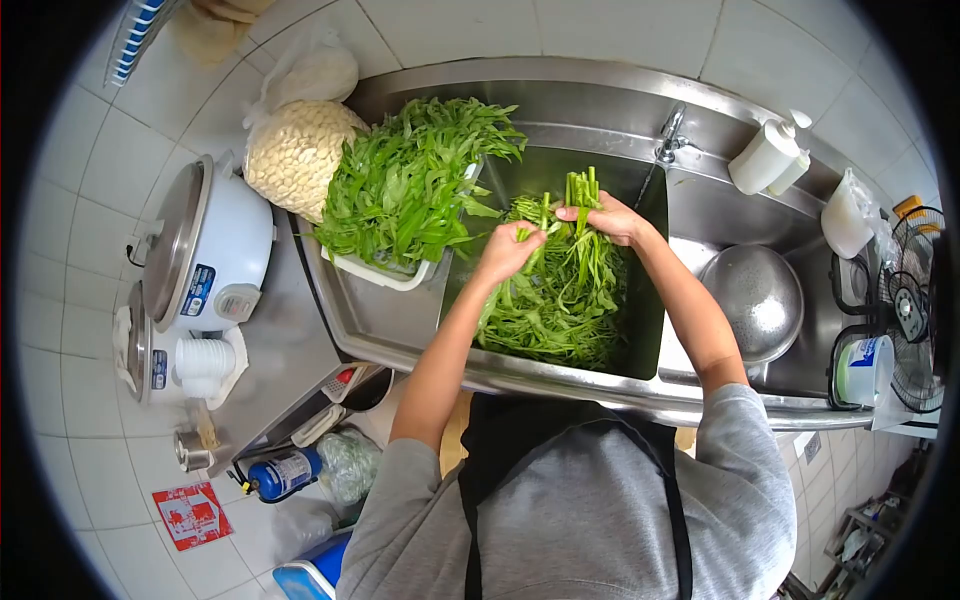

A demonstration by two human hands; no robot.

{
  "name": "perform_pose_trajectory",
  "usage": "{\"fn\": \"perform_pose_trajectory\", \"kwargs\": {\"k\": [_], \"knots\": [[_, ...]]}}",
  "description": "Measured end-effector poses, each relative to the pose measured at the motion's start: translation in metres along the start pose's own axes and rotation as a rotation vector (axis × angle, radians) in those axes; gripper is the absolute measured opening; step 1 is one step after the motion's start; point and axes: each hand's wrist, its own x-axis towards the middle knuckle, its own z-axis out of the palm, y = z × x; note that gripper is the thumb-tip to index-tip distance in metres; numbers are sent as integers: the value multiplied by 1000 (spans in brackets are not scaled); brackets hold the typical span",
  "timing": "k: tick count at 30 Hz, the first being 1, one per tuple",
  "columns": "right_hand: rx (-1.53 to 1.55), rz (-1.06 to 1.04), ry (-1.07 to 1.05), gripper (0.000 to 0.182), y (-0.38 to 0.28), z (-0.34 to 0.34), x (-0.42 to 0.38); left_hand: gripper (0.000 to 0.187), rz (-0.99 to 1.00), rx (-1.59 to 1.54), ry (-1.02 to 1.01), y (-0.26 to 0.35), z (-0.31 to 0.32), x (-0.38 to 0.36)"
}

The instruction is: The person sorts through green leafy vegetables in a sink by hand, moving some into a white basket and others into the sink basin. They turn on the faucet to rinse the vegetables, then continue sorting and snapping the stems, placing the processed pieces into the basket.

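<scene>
Nearest us: black apron (520,430) over a grey shirt (580,530). Beyond it, long-stemmed greens (560,330) heaped in the sink (645,290), both our hands above them. Left hand (512,250) nearly closed, fingers pinching a few stems (546,212); right hand (612,218) closed round a thicker bunch (590,185), cut ends up, leaves trailing into the heap. To our left, loose leaves (400,190) piled over a white basket (395,280); to our right, a steel bowl (755,300) in the next basin.

Handling, our judgement: grip the bunch firmly but lightly, as tender stalks bruise; keep ends level; work a few stems at a time, hands close together, low over the sink to catch drips.
</scene>
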Motion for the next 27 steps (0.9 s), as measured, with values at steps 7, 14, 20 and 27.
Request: {"fn": "perform_pose_trajectory", "kwargs": {"k": [7, 14, 20, 27], "knots": [[74, 166, 126, 18, 19, -31, 3, 28, -156, 294, 146, -41, -20, -13], [211, 118, 143, 21, 23, -48, 3, 33, -310, 495, 93, -59, -29, -20], [160, 79, 48, 22, 15, -45, -2, 30, -85, 445, -60, -29, 2, -21], [205, 67, 53, 21, -2, -2, -6, 30, 117, 157, -111, -12, 45, -2]]}}
